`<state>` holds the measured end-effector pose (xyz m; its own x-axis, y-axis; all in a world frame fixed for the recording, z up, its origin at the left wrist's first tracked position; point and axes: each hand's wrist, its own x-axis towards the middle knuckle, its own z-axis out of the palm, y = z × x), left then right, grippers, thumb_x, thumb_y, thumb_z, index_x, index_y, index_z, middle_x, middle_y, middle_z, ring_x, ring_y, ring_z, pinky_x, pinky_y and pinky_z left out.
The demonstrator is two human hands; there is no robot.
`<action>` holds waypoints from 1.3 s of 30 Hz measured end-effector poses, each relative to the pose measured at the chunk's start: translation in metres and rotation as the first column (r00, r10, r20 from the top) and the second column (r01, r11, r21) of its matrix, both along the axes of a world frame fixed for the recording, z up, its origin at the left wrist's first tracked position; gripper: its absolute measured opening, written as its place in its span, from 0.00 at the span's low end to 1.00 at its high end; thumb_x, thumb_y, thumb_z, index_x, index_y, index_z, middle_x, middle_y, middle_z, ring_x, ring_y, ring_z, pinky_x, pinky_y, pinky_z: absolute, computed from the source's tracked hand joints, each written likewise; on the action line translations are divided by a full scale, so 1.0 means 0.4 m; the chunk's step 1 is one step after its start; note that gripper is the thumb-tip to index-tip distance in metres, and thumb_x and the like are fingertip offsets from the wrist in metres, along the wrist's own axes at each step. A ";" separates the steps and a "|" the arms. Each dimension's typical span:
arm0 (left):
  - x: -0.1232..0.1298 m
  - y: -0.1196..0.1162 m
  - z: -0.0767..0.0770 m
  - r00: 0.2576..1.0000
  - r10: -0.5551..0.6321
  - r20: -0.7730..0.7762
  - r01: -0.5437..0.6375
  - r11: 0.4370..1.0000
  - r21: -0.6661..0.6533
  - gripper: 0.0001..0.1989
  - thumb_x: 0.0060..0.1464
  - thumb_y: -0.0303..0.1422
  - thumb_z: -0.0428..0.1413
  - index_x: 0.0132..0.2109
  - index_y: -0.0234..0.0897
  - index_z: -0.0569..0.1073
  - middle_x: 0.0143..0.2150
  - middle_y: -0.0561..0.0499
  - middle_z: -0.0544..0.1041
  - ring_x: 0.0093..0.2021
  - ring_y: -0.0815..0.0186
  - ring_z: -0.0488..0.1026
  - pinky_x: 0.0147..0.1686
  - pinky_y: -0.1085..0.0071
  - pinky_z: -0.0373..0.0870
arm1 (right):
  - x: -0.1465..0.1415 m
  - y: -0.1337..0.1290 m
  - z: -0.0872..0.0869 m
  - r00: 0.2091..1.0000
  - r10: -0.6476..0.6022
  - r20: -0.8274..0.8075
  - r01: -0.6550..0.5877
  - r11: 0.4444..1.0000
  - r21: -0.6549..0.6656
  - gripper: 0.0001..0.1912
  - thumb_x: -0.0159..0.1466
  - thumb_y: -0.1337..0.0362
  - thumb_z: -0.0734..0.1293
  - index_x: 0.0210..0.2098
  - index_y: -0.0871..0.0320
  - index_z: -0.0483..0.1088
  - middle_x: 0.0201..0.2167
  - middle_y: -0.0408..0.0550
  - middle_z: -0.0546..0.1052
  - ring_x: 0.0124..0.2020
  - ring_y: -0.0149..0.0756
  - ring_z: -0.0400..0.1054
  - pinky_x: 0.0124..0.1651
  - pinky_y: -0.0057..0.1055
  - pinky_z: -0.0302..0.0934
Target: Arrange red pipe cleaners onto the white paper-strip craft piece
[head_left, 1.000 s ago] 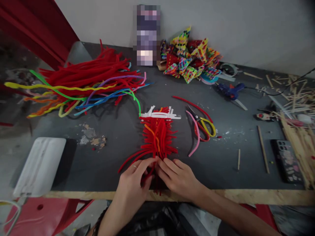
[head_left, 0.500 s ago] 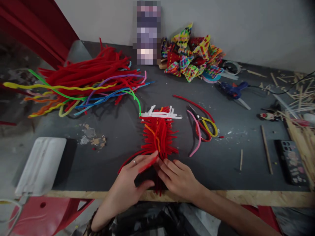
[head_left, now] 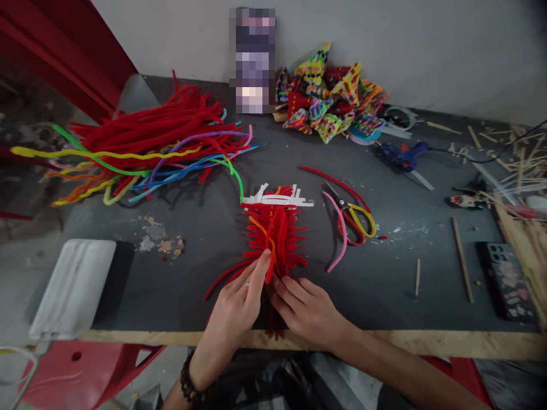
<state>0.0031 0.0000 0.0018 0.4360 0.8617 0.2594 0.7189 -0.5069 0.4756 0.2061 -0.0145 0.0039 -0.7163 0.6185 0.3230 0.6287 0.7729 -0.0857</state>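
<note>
A woven piece of red pipe cleaners (head_left: 276,233) lies flat on the dark table, taped at its far end with white strips (head_left: 277,199). My left hand (head_left: 237,307) pinches a red pipe cleaner end at the weave's near edge, fingers pointing up toward it. My right hand (head_left: 307,310) rests beside it, fingers pressing down on the near strands of the weave. Loose red strands trail left from under my left hand.
A big heap of red and coloured pipe cleaners (head_left: 145,142) lies far left. Scissors (head_left: 352,216) with a pink and a red stem sit right of the weave. Glue gun (head_left: 401,155), colourful woven shapes (head_left: 331,99), wooden sticks (head_left: 521,188), phone (head_left: 504,279), white tray (head_left: 72,287).
My left hand has swung from lying across the near strands to pointing upward, lifting a red pipe cleaner end onto the weave. My right hand has stayed put.
</note>
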 end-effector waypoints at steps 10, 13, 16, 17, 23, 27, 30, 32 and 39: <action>0.030 0.045 0.009 0.994 0.077 -0.074 -0.076 0.997 0.011 0.22 0.67 0.22 0.54 0.66 0.37 0.68 0.52 0.49 0.83 0.52 0.63 0.81 0.50 0.71 0.76 | 0.005 0.002 0.000 0.999 0.016 0.038 -0.017 1.000 0.023 0.17 0.72 0.72 0.60 0.52 0.65 0.79 0.55 0.59 0.80 0.50 0.43 0.70 0.45 0.36 0.63; 0.030 0.052 0.020 0.987 0.113 -0.116 -0.110 0.993 0.034 0.19 0.67 0.23 0.55 0.63 0.37 0.69 0.53 0.48 0.81 0.47 0.66 0.81 0.45 0.74 0.76 | 0.006 0.003 -0.003 0.999 0.022 0.038 -0.022 1.000 0.020 0.17 0.73 0.72 0.60 0.53 0.65 0.79 0.56 0.59 0.79 0.50 0.43 0.70 0.45 0.36 0.63; 0.031 0.062 0.035 0.979 0.106 -0.177 -0.106 0.994 0.009 0.15 0.67 0.25 0.56 0.58 0.39 0.71 0.50 0.50 0.80 0.39 0.67 0.80 0.35 0.73 0.73 | 0.006 0.003 -0.002 0.999 0.012 0.048 -0.014 0.999 0.033 0.17 0.72 0.71 0.61 0.53 0.65 0.78 0.56 0.59 0.79 0.50 0.42 0.71 0.44 0.36 0.64; 0.032 0.066 0.040 0.979 0.090 -0.185 -0.093 0.996 -0.009 0.14 0.67 0.25 0.57 0.57 0.40 0.71 0.48 0.51 0.80 0.38 0.67 0.80 0.33 0.72 0.72 | 0.006 0.003 -0.001 0.999 0.009 0.048 -0.011 0.999 0.042 0.17 0.73 0.71 0.61 0.54 0.65 0.78 0.56 0.59 0.79 0.50 0.42 0.71 0.44 0.35 0.64; 0.037 0.105 0.059 0.977 0.213 -0.029 -0.215 0.969 -0.122 0.10 0.60 0.22 0.63 0.43 0.41 0.74 0.36 0.56 0.79 0.41 0.66 0.78 0.42 0.73 0.71 | 0.008 0.002 0.003 0.997 0.016 0.073 -0.018 0.999 0.030 0.19 0.72 0.70 0.61 0.58 0.71 0.76 0.57 0.61 0.79 0.49 0.43 0.70 0.42 0.35 0.64; 0.031 0.128 0.063 0.971 0.237 0.021 -0.230 0.957 -0.177 0.11 0.56 0.22 0.66 0.41 0.43 0.77 0.37 0.58 0.81 0.42 0.68 0.79 0.43 0.75 0.72 | 0.009 0.001 -0.002 0.997 0.016 0.075 -0.018 1.000 0.021 0.18 0.73 0.68 0.62 0.57 0.70 0.76 0.58 0.61 0.78 0.50 0.43 0.70 0.43 0.35 0.63; 0.026 0.132 0.065 0.963 0.261 0.065 -0.241 0.945 -0.222 0.10 0.56 0.23 0.66 0.41 0.44 0.79 0.38 0.58 0.82 0.40 0.69 0.79 0.41 0.76 0.73 | 0.008 0.000 -0.006 0.997 0.016 0.080 -0.018 1.000 0.025 0.18 0.73 0.67 0.62 0.56 0.68 0.77 0.58 0.60 0.78 0.50 0.43 0.69 0.43 0.35 0.63; 0.024 0.132 0.067 0.952 0.290 0.093 -0.255 0.926 -0.279 0.10 0.55 0.23 0.66 0.40 0.44 0.79 0.38 0.58 0.82 0.37 0.70 0.78 0.40 0.76 0.73 | 0.008 0.000 -0.007 0.997 0.019 0.075 -0.020 0.999 0.024 0.17 0.73 0.66 0.63 0.54 0.67 0.78 0.58 0.60 0.78 0.50 0.43 0.69 0.44 0.35 0.62; 0.026 0.143 0.066 0.942 0.318 0.110 -0.253 0.884 -0.392 0.09 0.54 0.25 0.67 0.39 0.45 0.81 0.37 0.57 0.81 0.32 0.70 0.75 0.37 0.75 0.74 | 0.004 -0.002 -0.009 0.997 -0.001 0.075 -0.001 1.000 0.029 0.14 0.72 0.65 0.65 0.51 0.66 0.79 0.57 0.59 0.79 0.49 0.43 0.69 0.44 0.36 0.61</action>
<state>0.0135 0.0572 0.0280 0.1353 0.9894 -0.0534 0.6997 -0.0572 0.7121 0.2075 -0.0155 0.0001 -0.7391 0.6097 0.2863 0.6325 0.7744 -0.0161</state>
